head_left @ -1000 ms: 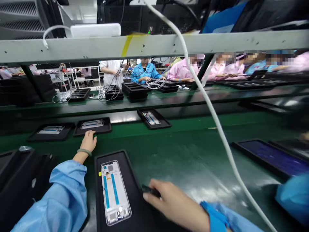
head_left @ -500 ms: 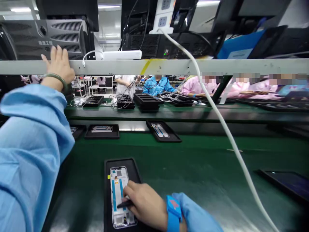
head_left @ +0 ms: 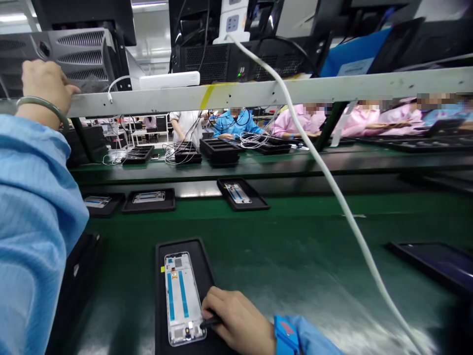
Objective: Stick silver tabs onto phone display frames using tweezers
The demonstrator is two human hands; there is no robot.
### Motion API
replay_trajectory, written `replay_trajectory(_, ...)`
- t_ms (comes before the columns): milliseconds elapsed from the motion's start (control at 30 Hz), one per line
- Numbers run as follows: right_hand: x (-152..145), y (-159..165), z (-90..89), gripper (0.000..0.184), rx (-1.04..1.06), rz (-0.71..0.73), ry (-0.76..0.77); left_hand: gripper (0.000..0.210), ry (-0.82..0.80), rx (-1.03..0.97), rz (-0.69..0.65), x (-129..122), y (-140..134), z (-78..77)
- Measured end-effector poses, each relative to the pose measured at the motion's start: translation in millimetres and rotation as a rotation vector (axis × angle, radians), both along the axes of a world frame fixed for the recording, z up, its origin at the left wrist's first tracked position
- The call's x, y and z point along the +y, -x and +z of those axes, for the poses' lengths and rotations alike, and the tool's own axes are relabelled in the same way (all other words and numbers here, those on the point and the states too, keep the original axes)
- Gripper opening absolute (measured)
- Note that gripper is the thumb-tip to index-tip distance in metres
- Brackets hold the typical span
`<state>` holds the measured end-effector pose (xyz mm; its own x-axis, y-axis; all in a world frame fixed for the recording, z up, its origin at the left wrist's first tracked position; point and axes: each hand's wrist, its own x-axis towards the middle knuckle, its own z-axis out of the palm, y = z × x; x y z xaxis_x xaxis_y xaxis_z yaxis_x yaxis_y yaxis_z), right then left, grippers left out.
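A phone frame (head_left: pixel 185 301), silvery-white with two blue strips and a small orange flex piece, lies in a black tray (head_left: pixel 160 315) in front of me. A yellow tab sticks out at its upper left edge. My right hand (head_left: pixel 236 318) is closed around a slim black pen-like tool (head_left: pixel 210 323), whose tip is by the frame's lower right edge. Up at the left, my left hand (head_left: pixel 46 84) is raised above the metal rail (head_left: pixel 148 101), before a grey computer case (head_left: pixel 83 54). Its fingers are curled and their tips hidden, so what they hold, if anything, does not show.
A white cable (head_left: pixel 332 182) hangs across the right side down to the bench. Black trays with phone frames (head_left: pixel 150 197) stand along the back strip. A dark screen-like panel (head_left: pixel 436 266) lies at right. Co-workers (head_left: pixel 236 123) sit beyond the rail.
My left hand has gone from spread fingers on the rail to a curled shape further left. The right hand has drawn the tool from the blue strips to the frame's lower right. The view has shifted slightly.
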<state>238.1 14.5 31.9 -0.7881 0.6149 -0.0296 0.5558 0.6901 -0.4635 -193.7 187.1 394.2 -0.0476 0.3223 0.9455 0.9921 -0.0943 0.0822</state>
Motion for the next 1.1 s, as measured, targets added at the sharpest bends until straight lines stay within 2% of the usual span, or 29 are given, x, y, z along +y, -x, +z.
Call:
replay_trajectory(100, -1, 0, -2.4, 0.017, 0.012, -0.010, 0.021, 0.051, 0.040, -0.059, 0.090, -2, -10, 0.9)
replay_trajectory(167, -1, 1, -4.0, 0.017, 0.028, -0.023, 0.020, 0.049, 0.007, -0.118, 0.083, -3, -19, 2.7)
replay_trajectory(300, -3, 4, -7.2, 0.018, 0.097, -0.037, 0.010, 0.038, -0.183, -0.192, -0.020, -5, -43, 2.6)
replay_trajectory(367, -3, 5, -7.7, 0.021, 0.167, -0.053, 0.022, 0.028, -0.268, -0.174, -0.109, -9, -66, -9.8)
replay_trajectory(433, -2, 5, -6.4, 0.025, 0.277, -0.091, 0.063, 0.019, -0.309, -0.117, -0.234, -19, -99, -40.5)
replay_trajectory(467, -1, 4, -5.0, 0.026, 0.345, -0.126, 0.096, 0.016, -0.301, -0.070, -0.312, -26, -118, -63.9)
replay_trajectory(500, 1, 3, -3.2, 0.028, 0.416, -0.178, 0.145, 0.015, -0.274, -0.019, -0.398, -35, -139, -92.2)
replay_trajectory(567, 6, 0, 0.6, 0.032, 0.573, -0.354, 0.288, 0.015, -0.155, 0.104, -0.585, -57, -183, -159.2)
replay_trajectory(667, 16, -9, 2.4, 0.049, 0.804, -0.637, 0.624, 0.021, 0.159, 0.347, -0.856, -94, -247, -262.2)
replay_trajectory(733, 20, -18, -1.3, 0.057, 0.911, -0.728, 0.872, 0.027, 0.356, 0.441, -0.960, -119, -282, -315.6)
replay_trajectory(767, 21, -23, -4.7, 0.057, 0.945, -0.760, 0.974, 0.030, 0.447, 0.462, -0.988, -130, -296, -335.1)
replay_trajectory(833, 21, -34, -13.5, 0.052, 0.959, -0.835, 1.085, 0.034, 0.613, 0.499, -1.041, -148, -316, -358.6)
replay_trajectory(867, 20, -39, -18.5, 0.048, 0.938, -0.872, 1.093, 0.037, 0.690, 0.508, -1.055, -153, -321, -363.5)
replay_trajectory(933, 20, -50, -27.9, 0.042, 0.870, -0.915, 1.068, 0.042, 0.831, 0.489, -1.015, -153, -318, -363.5)
replay_trajectory(1000, 21, -61, -35.0, 0.044, 0.801, -0.937, 1.007, 0.036, 0.951, 0.404, -0.838, -139, -297, -357.9)
replay_trajectory(1100, 23, -80, -38.6, 0.048, 0.689, -0.976, 0.910, 0.033, 1.036, 0.170, -0.344, -105, -236, -354.4)
